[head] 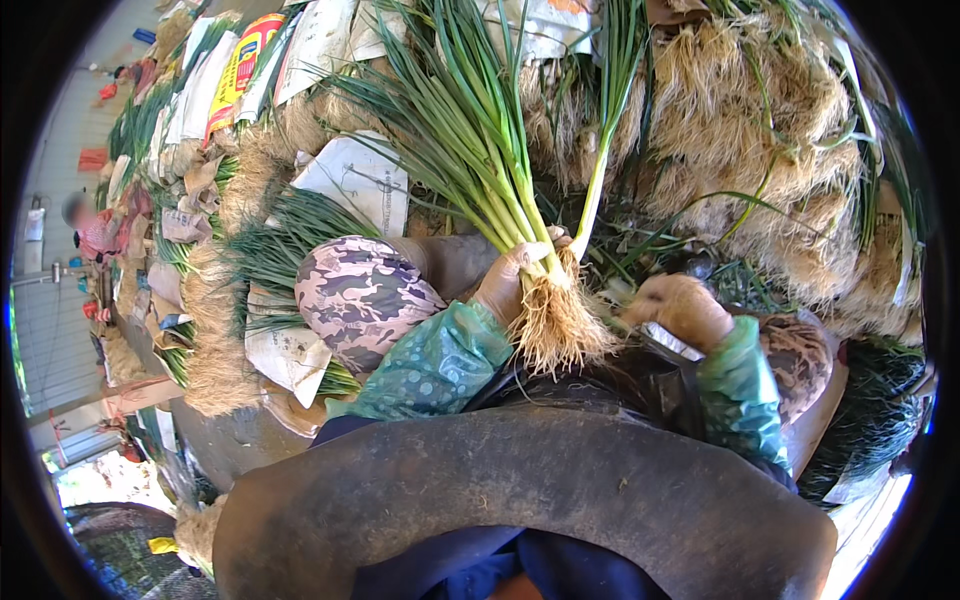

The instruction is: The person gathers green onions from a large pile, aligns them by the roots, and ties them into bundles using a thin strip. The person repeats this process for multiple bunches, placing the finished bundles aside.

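Observation:
My left hand (514,277) grips a bunch of green onions (499,180) near the base. The pale roots (559,322) hang towards my lap, and the long leaves fan upward. One thick stalk (596,187) leans apart to the right, its base beside the others. To the right of the roots, my right hand (679,304) is blurred and curled; I cannot tell whether its fingers hold anything. Green plastic sleeve covers (442,367) wrap both forearms. Below the hands lies black plastic (585,394) over my lap, between camouflage-clad knees (367,296).
Root-on onion bundles (750,135) are heaped at the upper right. Wrapped bundles (225,300) line the left, beside a white printed sack piece (360,176). A dark apron-like sheet (525,457) spans my front. Another person (97,225) is at the far left.

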Demonstrator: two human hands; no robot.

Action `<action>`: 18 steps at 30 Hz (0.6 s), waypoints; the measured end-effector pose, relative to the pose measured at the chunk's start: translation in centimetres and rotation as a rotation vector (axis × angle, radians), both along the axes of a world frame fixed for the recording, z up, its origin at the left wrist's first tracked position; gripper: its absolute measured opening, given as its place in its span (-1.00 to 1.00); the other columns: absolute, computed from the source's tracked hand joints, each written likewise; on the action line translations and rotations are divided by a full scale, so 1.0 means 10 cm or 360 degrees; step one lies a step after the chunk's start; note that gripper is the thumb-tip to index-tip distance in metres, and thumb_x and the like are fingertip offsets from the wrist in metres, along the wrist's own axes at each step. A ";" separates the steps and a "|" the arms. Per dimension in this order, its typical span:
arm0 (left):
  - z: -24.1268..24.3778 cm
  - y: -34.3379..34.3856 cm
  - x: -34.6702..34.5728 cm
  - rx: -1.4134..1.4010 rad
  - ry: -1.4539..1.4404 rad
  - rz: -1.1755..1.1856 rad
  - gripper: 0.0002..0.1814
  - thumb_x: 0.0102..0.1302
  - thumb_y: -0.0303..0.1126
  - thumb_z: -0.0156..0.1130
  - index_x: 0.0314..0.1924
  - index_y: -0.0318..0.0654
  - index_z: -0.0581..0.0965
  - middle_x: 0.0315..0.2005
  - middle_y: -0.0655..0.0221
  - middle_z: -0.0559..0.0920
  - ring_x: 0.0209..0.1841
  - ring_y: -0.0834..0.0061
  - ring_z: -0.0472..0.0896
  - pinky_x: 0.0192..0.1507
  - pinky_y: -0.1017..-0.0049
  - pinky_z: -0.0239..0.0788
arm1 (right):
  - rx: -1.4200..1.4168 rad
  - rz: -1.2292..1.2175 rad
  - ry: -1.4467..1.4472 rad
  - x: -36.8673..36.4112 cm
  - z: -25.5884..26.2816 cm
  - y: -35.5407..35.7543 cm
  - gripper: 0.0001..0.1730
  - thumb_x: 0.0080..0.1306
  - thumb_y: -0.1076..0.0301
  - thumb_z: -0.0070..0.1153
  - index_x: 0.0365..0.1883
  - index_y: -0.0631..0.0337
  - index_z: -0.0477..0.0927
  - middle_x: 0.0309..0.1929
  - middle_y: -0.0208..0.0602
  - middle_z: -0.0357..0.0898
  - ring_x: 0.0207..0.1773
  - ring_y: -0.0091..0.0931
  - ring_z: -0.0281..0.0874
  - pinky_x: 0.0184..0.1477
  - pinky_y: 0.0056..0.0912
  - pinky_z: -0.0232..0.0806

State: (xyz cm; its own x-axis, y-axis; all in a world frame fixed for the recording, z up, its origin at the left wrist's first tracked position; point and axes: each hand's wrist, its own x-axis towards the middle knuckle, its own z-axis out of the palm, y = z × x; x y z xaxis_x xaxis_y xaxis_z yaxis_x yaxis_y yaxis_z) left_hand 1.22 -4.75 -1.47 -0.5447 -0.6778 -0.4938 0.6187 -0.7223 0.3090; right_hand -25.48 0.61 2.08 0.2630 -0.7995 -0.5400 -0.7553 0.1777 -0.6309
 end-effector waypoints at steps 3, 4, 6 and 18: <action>0.07 0.07 -0.04 0.0089 0.0103 0.0027 -0.58 0.25 -0.40 0.12 0.12 -0.29 0.43 -0.03 0.24 0.57 -0.07 0.27 0.57 -0.05 0.28 0.51 | -0.0219 -0.0238 0.0774 -0.02 -0.04 -0.09 -0.56 0.35 0.04 0.05 0.01 0.18 0.58 -0.06 -0.17 0.63 -0.03 -0.27 0.58 0.10 -0.20 0.34; 0.07 0.08 -0.06 0.0082 0.0097 -0.0028 -0.59 0.25 -0.39 0.13 0.10 -0.28 0.44 -0.04 0.23 0.57 -0.07 0.27 0.57 -0.04 0.28 0.50 | -0.0168 -0.0595 -0.0066 0.07 -0.12 -0.08 -0.52 0.38 0.04 0.01 0.07 0.24 0.53 -0.01 -0.17 0.60 0.02 -0.29 0.55 0.17 -0.20 0.29; 0.01 0.10 -0.06 0.0048 0.0074 -0.0149 -0.63 0.24 -0.36 0.15 0.06 -0.26 0.45 -0.05 0.20 0.57 -0.05 0.26 0.57 -0.03 0.26 0.50 | -0.0030 -0.0946 -0.1313 0.38 -0.13 -0.13 -0.52 0.42 0.12 -0.01 0.13 0.33 0.47 0.02 -0.16 0.58 0.07 -0.40 0.52 0.22 -0.28 0.26; -0.11 0.16 -0.14 -0.0352 -0.0474 -0.0203 -0.60 0.23 -0.51 0.14 0.10 -0.36 0.45 -0.26 0.33 0.61 -0.29 0.48 0.60 -0.23 0.47 0.52 | -0.0729 -0.0947 -0.0532 1.03 -0.14 -0.15 -0.82 0.29 0.37 0.19 -0.18 0.22 0.67 -0.41 -0.23 0.64 -0.46 -0.56 0.55 -0.37 -0.47 0.41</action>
State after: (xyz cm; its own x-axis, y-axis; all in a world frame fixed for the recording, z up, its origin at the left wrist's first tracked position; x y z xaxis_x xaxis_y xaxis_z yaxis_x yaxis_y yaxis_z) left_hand -0.14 -3.11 -2.53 -0.4861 -0.7218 -0.4927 0.3880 -0.6835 0.6183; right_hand -15.18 -0.93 0.66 -0.1853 -0.9781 -0.0946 -0.3756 0.1594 -0.9130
